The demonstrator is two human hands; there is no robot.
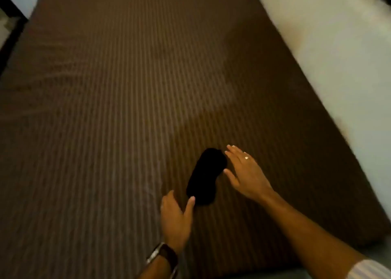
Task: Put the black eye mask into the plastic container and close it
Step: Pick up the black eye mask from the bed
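Hands frame the black eye mask, one at each end, apparently to gather it up: the left hand spread open with fingertips at its near end, the right hand open and flat beside its far end, neither gripping. It lies flat on the striped brown bed, towards the near edge, long axis slanting from near-left to far-right. No plastic container is in view.

Home bedroom, brown striped mattress, pale wall alongside
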